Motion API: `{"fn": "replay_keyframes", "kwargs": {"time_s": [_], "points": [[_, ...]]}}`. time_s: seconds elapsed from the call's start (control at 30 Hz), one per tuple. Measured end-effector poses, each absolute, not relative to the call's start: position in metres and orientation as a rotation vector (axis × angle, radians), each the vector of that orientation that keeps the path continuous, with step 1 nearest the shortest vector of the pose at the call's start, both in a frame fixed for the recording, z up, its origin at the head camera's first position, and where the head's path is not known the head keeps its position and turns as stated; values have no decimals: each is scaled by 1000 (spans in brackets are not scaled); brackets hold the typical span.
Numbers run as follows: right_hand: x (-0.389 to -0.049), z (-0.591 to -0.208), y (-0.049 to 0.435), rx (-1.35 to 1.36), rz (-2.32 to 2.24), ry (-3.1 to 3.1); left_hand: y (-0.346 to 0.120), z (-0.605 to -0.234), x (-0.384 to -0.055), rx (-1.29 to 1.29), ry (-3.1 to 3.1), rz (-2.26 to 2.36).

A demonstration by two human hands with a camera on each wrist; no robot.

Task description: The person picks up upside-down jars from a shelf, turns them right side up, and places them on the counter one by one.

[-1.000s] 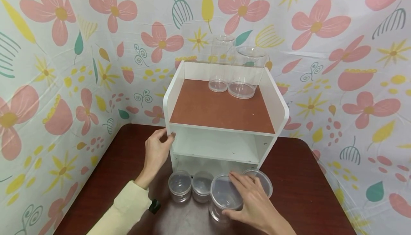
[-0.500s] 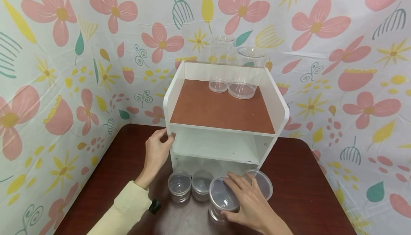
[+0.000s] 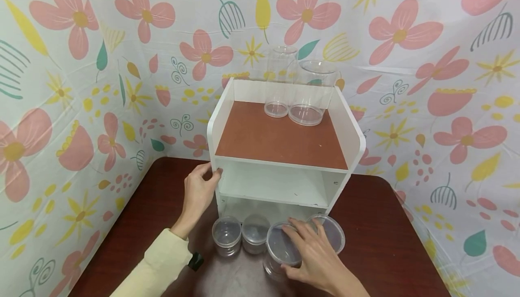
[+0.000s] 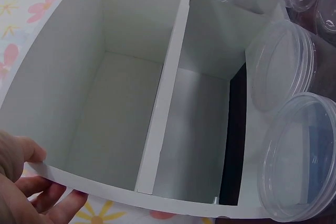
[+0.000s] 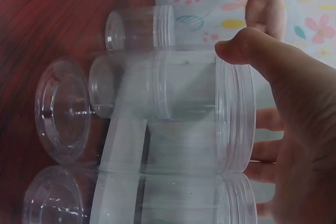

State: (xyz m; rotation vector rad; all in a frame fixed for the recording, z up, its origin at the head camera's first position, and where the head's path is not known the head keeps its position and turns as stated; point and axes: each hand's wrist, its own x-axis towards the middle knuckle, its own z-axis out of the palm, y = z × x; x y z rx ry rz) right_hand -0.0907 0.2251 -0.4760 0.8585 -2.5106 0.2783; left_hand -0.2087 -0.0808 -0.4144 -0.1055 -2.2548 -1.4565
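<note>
Inside the curled right grip, the lidded jar it holds could, if swung sideways, knock the neighbouring jar just beyond; the left grip pinches the white cabinet panel.

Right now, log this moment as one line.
left hand: grips shelf unit by its side; right hand: grips nearer large jar around its lid; two smaller jars: on table; two clear cylinders: atop unit

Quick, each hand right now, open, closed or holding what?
Left hand: holding the white shelf unit by its side.
Right hand: holding a clear lidded jar.
</note>
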Motion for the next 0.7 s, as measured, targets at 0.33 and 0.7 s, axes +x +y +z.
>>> {"fn": "replay_keyframes", "kwargs": {"time_s": [0.33,0.7], "points": [[-92,-473,223,860,242,-2544,-81,-415,-209,-101,-2265,-1444],[-96,-472,223,861,244,-2582,-82,-416,-210,-103,-2264,-1442]]}}
